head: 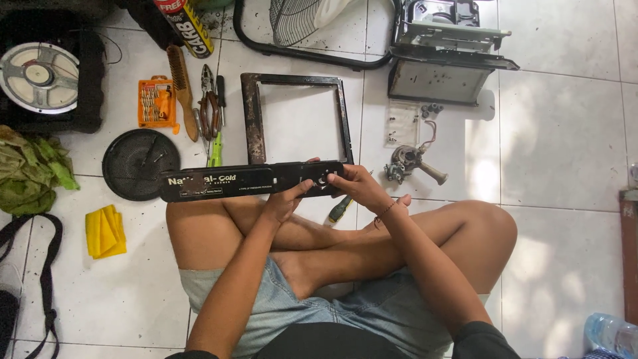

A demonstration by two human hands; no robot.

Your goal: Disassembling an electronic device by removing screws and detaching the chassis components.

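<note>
In both hands, black panel [226, 183] crosswise.

a long black front panel [229, 183] with pale lettering lies level across both hands, gripped at its right end, the left end jutting free.

Both hands [319, 193] grip black panel [252, 181] over lap.
</note>
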